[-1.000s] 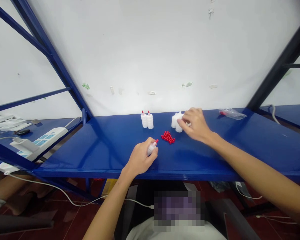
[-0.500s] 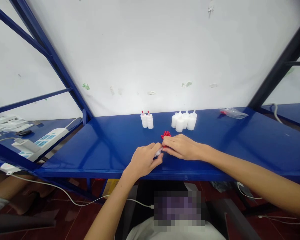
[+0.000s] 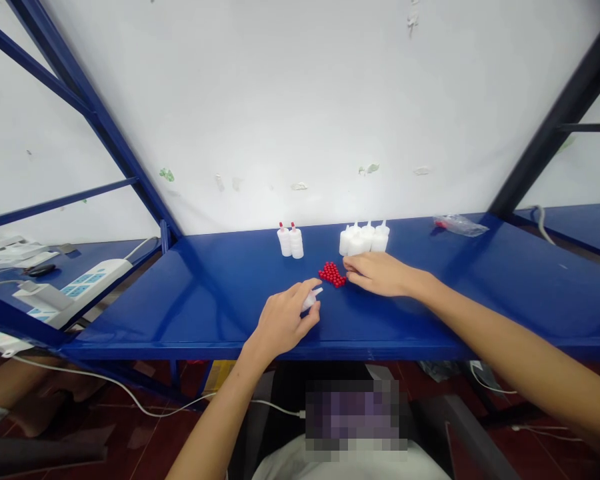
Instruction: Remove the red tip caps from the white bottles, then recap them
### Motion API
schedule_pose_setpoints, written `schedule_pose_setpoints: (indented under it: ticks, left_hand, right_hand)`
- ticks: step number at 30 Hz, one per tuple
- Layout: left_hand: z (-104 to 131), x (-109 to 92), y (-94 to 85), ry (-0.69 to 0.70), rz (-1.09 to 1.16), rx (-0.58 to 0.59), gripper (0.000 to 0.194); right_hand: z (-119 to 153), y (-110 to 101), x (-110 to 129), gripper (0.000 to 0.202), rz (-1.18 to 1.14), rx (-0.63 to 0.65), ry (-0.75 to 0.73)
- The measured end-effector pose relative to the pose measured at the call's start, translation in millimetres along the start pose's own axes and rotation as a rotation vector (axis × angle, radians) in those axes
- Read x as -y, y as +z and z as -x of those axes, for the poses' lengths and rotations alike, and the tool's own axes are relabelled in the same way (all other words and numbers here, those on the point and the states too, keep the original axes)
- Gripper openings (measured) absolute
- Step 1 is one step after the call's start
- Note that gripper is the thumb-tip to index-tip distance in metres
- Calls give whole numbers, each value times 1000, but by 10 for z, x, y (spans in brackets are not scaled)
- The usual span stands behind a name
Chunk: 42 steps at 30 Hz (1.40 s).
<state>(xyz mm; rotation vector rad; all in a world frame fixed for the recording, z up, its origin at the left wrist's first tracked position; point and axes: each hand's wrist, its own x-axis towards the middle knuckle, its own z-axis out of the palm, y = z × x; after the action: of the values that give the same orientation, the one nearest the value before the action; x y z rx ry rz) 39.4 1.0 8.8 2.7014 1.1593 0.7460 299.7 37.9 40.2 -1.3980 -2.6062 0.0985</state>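
My left hand (image 3: 286,317) is wrapped around a small white squeeze bottle (image 3: 310,300), tilted, its bare pointed nozzle sticking out toward the upper right. The fingers cover most of the bottle. Just beyond it lies a cluster of small red caps (image 3: 332,274) on the blue table (image 3: 220,300). My right hand (image 3: 377,272) hovers at the right edge of the caps, fingers bent and thumb slightly apart, with nothing visible in them. Behind it stand several white bottles (image 3: 364,239) with uncapped nozzles, partly hidden by the hand. Two red-tipped white bottles (image 3: 291,241) stand upright farther left.
A clear plastic bag (image 3: 463,225) with something red inside lies at the back right. At the left, a white power strip (image 3: 83,290) sits beyond the blue frame post (image 3: 100,120). Another person's arm (image 3: 15,387) shows at the lower left edge.
My right hand has drawn away from the bottle's nozzle, moving up and right beside the red caps, so more caps show. My left hand still holds the bottle in nearly the same place.
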Motion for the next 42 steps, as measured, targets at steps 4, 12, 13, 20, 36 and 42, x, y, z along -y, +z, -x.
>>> schedule_pose_setpoints:
  ticks: [4,12,13,20,36,42]
  left_hand:
    - [-7,-7,-4,-12,-5,13,32]
    - [-10,-9,6,-20,-17,14,29]
    - [-12,-8,7,-20,-16,13,29]
    - [-17,-6,6,-21,-24,17,29]
    - [-20,-6,10,-26,-41,23,28]
    - [-18,-16,-1,-35,-31,25,30]
  right_hand:
    - [-6,66,-99,18,40,99,64]
    - [-25,59,-62,13,-84,131,78]
    - [-26,57,-63,12,-91,134,77]
    - [-48,87,-65,13,-129,98,57]
    - [-153,298,53,15,-23,-25,44]
    - [-114,195,71,23,-38,-91,43]
